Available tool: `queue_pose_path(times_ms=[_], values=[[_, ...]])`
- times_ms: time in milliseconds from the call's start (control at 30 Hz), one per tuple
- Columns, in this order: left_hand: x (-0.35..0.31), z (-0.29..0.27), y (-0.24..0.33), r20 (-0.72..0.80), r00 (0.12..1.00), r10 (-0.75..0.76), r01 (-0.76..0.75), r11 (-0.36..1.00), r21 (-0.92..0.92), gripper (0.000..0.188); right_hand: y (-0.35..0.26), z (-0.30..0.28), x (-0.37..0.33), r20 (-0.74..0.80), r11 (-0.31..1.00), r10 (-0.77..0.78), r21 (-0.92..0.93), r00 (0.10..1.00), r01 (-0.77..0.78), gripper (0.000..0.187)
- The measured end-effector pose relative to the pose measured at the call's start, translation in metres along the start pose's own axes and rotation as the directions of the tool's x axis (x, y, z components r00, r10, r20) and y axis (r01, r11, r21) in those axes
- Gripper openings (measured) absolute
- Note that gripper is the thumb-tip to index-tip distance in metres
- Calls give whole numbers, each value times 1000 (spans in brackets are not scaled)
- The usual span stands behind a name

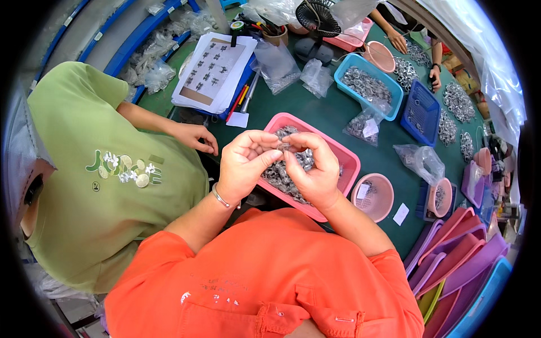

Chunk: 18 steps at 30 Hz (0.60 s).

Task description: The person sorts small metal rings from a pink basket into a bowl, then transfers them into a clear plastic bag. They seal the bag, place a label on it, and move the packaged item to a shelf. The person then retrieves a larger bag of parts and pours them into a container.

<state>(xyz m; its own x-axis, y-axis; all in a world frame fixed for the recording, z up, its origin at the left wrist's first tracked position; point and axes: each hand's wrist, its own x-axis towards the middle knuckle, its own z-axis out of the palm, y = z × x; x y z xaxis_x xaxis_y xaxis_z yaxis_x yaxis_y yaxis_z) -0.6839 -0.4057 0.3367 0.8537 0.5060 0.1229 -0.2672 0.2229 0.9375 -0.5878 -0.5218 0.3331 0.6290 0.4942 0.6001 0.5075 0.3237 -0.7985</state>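
Both my hands come together over a pink rectangular basin [350, 163] heaped with small grey metal parts [282, 179]. My left hand [243, 160], with a bangle on its wrist, pinches thumb against fingers. Opposite it my right hand [315, 169] also pinches, its fingertips almost meeting the left ones. Something tiny sits between the fingertips, too small and too covered to name. Beside the basin on the right stands a round pink bowl [386, 209] with a few metal parts and a white slip in it.
On my left stands a person in a green shirt [112, 169]. Papers [211, 73], a small fan [318, 22], a light-blue basin [345, 73] and a dark-blue basket [420, 121] lie beyond. Stacked colourful trays [456, 253] rise at right. Another person's hand [398, 42] rests at the far side.
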Motion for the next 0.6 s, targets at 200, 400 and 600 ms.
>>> queue_pose_path(times_ms=[200, 400, 600], values=[[3, -4, 1, 33, 999, 28, -27, 999, -33, 23, 1, 1, 5, 25, 997, -55, -53, 998, 56, 19], [0, -4, 8, 5, 1000, -8, 8, 999, -47, 19, 2, 2, 7, 45, 990, -101, -96, 994, 105, 17], [3, -6, 0, 72, 993, 97, -98, 995, 3, 15, 6, 1, 1, 37, 992, -106, -70, 994, 108, 18]])
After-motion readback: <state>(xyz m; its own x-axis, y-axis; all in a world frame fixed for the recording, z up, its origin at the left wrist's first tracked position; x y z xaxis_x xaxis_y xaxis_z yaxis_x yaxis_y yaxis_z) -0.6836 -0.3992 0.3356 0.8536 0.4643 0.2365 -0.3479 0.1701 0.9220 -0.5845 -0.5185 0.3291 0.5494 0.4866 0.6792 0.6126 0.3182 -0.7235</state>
